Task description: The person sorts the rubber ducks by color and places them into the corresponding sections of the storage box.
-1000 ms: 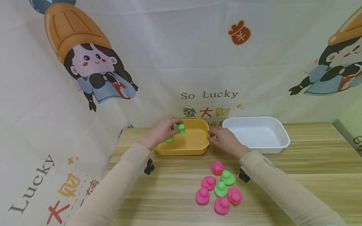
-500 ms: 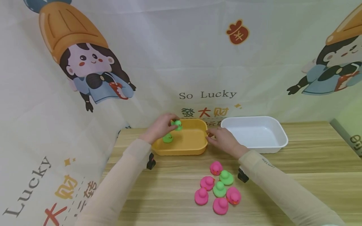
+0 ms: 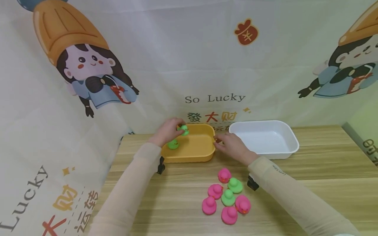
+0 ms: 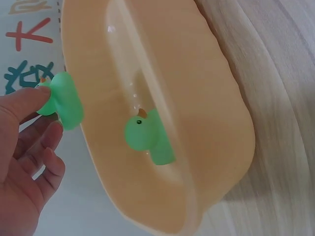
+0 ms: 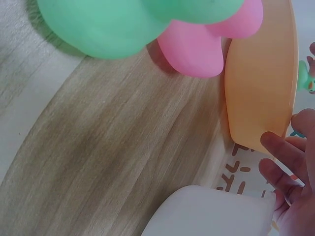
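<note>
My left hand (image 3: 178, 129) pinches a small green duck (image 3: 184, 130) between thumb and fingers, above the far left rim of a yellow tub (image 3: 189, 156). In the left wrist view the left hand (image 4: 49, 110) holds that green duck (image 4: 66, 101) just outside the yellow tub's (image 4: 221, 113) wall. A second green duck (image 3: 173, 144) (image 4: 145, 135) lies inside the tub. My right hand (image 3: 220, 140) touches the tub's right rim with fairly straight fingers (image 5: 280, 150) and holds nothing.
A white tub (image 3: 290, 144) (image 5: 211, 214) stands right of the yellow one. Several pink ducks (image 3: 210, 206) and two green ducks (image 3: 228, 197) cluster on the wooden table (image 3: 325, 177) nearer me. A printed cloth backdrop (image 3: 189, 65) rises behind the tubs.
My left hand has carried the green duck slightly left toward the tub's far left rim, so the duck inside shows more. My right hand stays at the rim.
</note>
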`<state>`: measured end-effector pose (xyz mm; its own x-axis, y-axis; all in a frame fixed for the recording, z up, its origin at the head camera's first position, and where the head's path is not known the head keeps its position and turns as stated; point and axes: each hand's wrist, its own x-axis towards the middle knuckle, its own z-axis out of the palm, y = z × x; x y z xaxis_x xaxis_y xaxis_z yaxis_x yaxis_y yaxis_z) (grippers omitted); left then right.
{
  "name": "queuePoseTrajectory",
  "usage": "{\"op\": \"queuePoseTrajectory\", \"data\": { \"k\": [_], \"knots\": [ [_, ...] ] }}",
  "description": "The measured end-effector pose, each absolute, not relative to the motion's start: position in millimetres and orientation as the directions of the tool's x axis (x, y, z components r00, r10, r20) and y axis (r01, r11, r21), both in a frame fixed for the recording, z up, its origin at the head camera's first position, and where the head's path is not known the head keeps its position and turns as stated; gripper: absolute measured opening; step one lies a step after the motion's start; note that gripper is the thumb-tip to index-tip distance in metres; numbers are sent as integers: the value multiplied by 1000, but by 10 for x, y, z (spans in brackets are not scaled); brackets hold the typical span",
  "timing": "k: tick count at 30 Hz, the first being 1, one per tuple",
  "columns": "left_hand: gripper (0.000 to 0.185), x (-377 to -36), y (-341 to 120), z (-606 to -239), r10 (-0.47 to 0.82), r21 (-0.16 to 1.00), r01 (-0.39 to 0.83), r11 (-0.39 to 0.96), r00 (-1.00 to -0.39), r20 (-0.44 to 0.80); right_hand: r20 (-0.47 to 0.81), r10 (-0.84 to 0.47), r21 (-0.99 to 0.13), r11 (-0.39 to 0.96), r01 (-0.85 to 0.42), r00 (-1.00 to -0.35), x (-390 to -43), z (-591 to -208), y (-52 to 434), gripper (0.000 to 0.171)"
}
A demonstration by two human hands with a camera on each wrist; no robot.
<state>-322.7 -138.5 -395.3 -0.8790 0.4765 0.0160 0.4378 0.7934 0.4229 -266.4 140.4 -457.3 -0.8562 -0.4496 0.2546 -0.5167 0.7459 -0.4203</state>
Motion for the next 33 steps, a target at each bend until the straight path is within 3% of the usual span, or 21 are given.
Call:
{"op": "queuePoseTrajectory", "data": {
  "k": [20,33],
  "knots": [
    [23,-3248,-1288,-4163,430,341,379,860,-899,-86,259,-449,-429,739,-519,-855,-2662,-4565,1413,29],
    [19,-3323,-1274,-4315,433,296,391,871,-897,-89,265,-448,-432,737,-520,-854,-2667,-4576,1412,30]
  ]
}}
